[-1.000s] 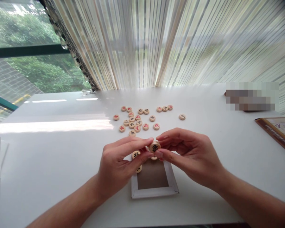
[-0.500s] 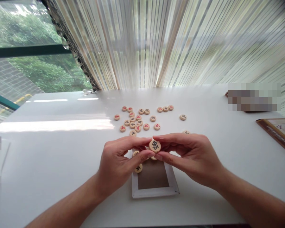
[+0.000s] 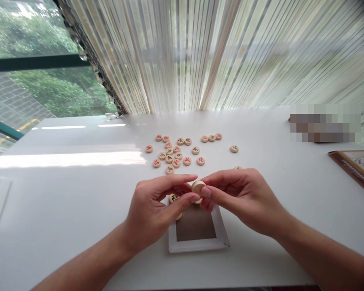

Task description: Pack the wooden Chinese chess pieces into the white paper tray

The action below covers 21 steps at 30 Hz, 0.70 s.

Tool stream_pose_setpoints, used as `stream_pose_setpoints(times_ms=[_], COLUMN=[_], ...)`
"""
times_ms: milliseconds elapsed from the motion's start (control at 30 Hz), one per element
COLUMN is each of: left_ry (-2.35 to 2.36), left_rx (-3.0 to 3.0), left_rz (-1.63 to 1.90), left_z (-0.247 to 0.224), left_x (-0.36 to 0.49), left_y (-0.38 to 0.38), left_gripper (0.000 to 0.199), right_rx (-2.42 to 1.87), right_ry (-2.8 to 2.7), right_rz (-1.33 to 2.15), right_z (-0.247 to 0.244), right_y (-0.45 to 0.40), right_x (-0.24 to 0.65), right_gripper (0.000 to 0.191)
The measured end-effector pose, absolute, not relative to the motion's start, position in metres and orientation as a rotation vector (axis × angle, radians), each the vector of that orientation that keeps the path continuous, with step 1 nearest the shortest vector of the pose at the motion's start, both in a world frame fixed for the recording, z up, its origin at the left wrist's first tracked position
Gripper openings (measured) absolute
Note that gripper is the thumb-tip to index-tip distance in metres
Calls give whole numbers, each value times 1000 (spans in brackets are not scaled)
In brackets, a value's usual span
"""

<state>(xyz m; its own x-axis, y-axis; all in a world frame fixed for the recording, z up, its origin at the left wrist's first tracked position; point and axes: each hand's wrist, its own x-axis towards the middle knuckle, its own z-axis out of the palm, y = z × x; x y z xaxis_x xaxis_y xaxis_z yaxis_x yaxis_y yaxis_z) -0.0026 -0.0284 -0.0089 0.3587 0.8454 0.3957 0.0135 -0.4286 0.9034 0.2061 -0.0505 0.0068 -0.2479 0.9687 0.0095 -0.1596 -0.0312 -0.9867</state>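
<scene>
A round wooden piece [image 3: 197,187], its blank side showing, is pinched between the thumb and fingers of my right hand [image 3: 241,196]. My left hand [image 3: 157,202] is at the piece's left side, thumb and forefinger apart, with the thumb tip close to its lower edge. Under both hands lies a shallow white-rimmed box [image 3: 197,245] with a brown inside. A piece with a black character [image 3: 174,198] shows by the box's upper left, and others are partly hidden by my fingers. Beyond my hands, several pieces with red or black characters [image 3: 176,163] are scattered on the white table [image 3: 79,202].
A piece [image 3: 234,148] lies apart to the right, and another is partly hidden behind my right hand. A brown-edged board or box [image 3: 354,171] rests at the right edge. Striped curtains [image 3: 182,56] hang behind the table.
The held piece has turned from its black character to a blank side. My left forefinger has come away from it, and my right thumb has moved up onto its face.
</scene>
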Motion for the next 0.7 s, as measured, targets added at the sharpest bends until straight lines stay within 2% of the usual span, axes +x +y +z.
stream_pose_setpoints(times_ms=[233,467,700], left_ry=[684,652,693], left_rx=[1716,1759,1914], left_rz=[1101,1093,1137], left_z=[-5,-3,-5], left_x=[-2,0,1], left_y=[-29,-30,-31], left_gripper=[41,42,31], right_rx=[-911,-965,-1010], right_ry=[-1028,-978,-1073], right_rz=[1761,1801,1753], right_z=[8,7,5], right_y=[-48,-49,-48], right_x=[206,206,205], right_gripper=[34,30,24])
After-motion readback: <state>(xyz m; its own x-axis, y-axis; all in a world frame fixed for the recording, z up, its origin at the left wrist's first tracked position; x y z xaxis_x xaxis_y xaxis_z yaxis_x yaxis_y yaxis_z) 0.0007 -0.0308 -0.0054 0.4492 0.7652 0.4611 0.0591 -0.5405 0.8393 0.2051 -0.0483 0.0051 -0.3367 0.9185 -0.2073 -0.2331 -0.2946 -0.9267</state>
